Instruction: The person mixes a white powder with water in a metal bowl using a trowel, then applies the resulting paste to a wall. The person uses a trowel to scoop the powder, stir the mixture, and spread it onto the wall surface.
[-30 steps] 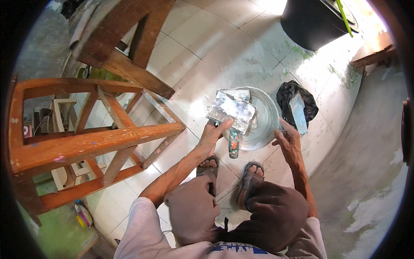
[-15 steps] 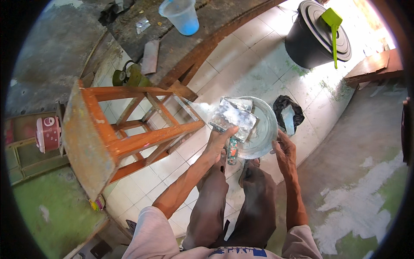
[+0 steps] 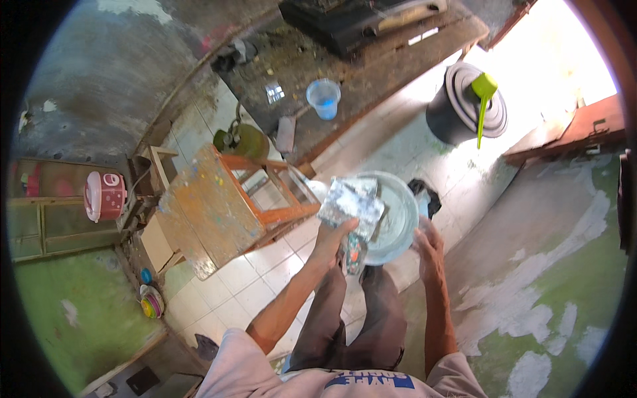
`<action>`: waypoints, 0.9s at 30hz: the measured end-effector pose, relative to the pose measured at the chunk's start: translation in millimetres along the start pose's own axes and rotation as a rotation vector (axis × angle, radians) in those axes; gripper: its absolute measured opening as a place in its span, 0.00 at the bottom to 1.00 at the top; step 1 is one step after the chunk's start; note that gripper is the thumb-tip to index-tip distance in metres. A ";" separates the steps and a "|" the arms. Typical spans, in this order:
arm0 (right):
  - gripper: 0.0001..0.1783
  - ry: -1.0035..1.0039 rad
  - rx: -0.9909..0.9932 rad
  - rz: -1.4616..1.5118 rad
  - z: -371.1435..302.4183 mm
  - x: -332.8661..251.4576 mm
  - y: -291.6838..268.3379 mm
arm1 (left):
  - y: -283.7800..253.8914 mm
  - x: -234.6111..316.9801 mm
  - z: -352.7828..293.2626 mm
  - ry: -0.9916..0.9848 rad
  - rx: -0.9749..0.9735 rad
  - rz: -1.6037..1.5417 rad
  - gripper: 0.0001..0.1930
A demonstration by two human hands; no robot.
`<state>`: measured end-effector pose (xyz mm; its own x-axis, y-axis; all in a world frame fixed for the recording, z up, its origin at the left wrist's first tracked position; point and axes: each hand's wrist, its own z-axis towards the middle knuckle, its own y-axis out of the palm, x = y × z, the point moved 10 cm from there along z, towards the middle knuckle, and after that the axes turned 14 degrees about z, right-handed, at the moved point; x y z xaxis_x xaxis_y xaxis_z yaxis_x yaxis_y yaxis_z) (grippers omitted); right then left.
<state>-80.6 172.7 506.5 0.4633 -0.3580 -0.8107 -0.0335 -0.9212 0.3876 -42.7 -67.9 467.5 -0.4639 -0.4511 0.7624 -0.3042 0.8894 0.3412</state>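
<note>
I stand holding a round pale grey basin [image 3: 402,229], smeared with white inside, in front of my legs. My right hand [image 3: 430,244] grips its right rim, the fingers partly hidden behind it. On the left side, my left hand [image 3: 332,240] is closed on a putty knife [image 3: 346,204], thumb on its wide, white-smeared blade. A speckled handle with orange and green [image 3: 353,251] points down toward me. A second flat blade seems to lie behind the first, over the basin. Whether my left fingers also hold the basin's rim is hidden.
A paint-spotted wooden stool [image 3: 211,199] lies tipped to the left. Ahead is a wooden table [image 3: 265,73] with a plastic cup [image 3: 324,99]. A black bucket [image 3: 458,113] carries a green dipper [image 3: 485,89]. A black plastic bag [image 3: 430,198] lies beyond the basin; a green gas cylinder [image 3: 249,140] stands behind the stool.
My view has lifted and shifted, showing more of the table and stool top. Basin and putty knife stay in my hands, slightly lower in the picture. My legs look straighter.
</note>
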 end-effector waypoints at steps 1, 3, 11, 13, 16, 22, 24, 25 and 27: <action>0.33 0.088 0.026 0.084 -6.6 2.3 5.7 | -7.1 5.8 -11.1 -0.005 0.030 0.024 0.40; 0.35 0.099 -0.091 0.091 -23.2 -12.9 38.7 | -14.4 25.4 -38.7 0.060 0.058 0.071 0.40; 0.30 0.085 -0.254 0.006 -79.0 -63.5 95.5 | -10.5 72.8 -112.5 -0.004 0.054 0.060 0.39; 0.31 0.132 -0.232 -0.028 -88.0 -59.4 102.8 | -10.5 87.0 -131.1 -0.015 0.024 -0.008 0.37; 0.30 0.139 -0.210 -0.098 -96.2 -59.2 115.5 | -23.3 91.1 -144.7 0.009 0.058 -0.050 0.36; 0.29 0.150 -0.229 -0.106 -107.3 -59.4 147.6 | -44.9 120.3 -167.2 0.071 0.126 -0.009 0.36; 0.28 0.163 -0.223 -0.140 -112.0 -57.9 156.3 | -54.4 120.8 -173.3 0.051 0.109 -0.016 0.35; 0.28 0.168 -0.219 -0.143 -115.7 -58.8 161.7 | -59.1 120.7 -176.4 0.041 0.100 -0.020 0.35; 0.27 0.180 -0.214 -0.149 -124.6 -61.1 176.0 | -68.4 124.6 -184.6 0.053 0.109 -0.015 0.35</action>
<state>-4.4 51.5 678.9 0.5990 -0.1714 -0.7822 0.2249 -0.9015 0.3697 73.9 -171.4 640.6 -0.4149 -0.4573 0.7866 -0.4010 0.8679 0.2931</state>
